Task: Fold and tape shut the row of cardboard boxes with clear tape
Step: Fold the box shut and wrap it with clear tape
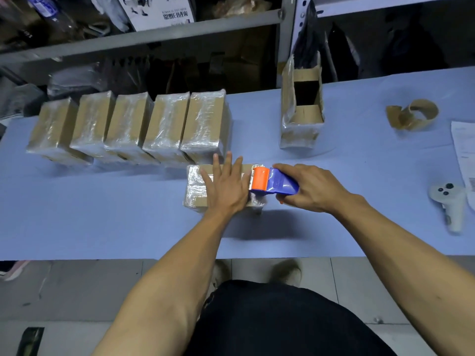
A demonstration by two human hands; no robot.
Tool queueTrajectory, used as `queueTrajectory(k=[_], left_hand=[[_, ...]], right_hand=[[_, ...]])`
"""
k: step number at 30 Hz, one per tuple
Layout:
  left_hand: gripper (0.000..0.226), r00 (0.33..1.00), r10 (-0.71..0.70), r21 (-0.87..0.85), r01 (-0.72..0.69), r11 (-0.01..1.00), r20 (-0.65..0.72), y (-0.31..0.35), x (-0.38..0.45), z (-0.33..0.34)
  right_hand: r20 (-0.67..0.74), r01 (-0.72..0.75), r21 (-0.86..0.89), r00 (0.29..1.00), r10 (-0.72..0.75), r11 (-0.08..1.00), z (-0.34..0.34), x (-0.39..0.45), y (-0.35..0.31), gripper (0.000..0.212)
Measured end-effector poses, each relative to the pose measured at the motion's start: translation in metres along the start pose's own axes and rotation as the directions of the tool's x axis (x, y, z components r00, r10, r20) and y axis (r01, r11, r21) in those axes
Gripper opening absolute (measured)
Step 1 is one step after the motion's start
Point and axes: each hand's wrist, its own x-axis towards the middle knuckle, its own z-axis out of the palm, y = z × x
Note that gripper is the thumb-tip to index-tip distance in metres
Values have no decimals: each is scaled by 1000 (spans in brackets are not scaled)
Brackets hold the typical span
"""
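Left hand (226, 186) flat on box (195, 186); right hand (305, 187) grips tape dispenser (272, 185) (seemingly touching box's right end).

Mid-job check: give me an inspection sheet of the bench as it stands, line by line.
Surface: blue table, boxes and tools on it.
Job's things: five taped boxes in a row at the back; sixth box in front, film-wrapped; tape dispenser at its right end.
Clutter: open upright carton, spent tape core, white controller, paper sheet at right edge.
Grippers: left hand flat on the sixth box; right hand grips the dispenser.
Cables: nothing seen.
Surroundings: metal shelving behind, tiled floor below.
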Motion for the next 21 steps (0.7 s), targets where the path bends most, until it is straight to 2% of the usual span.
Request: queueTrajectory(k=[4, 7, 13, 17, 21], left_hand=[[70, 1000, -28, -59, 29, 998, 13, 3, -1, -1], [67, 999, -34, -59, 34, 998, -9, 5, 0, -1], [55, 998, -20, -77, 15, 997, -67, 8, 1, 1], [60, 996, 9, -22, -11, 1000, -87, 8, 3, 1], [57, 997, 16, 0, -16, 1000, -70, 10, 7, 1]], right_hand=[[49, -69, 39, 997, 67, 997, -4, -29, 41, 60], [80, -82, -17, 993, 83, 996, -1, -31, 53, 63], [91, -70, -218, 992, 92, 974, 12, -2, 14, 53], [85, -64, -336, 992, 98, 940, 0, 11, -9, 38], [40, -119, -436, 988, 151, 892, -3, 20, -35, 30]])
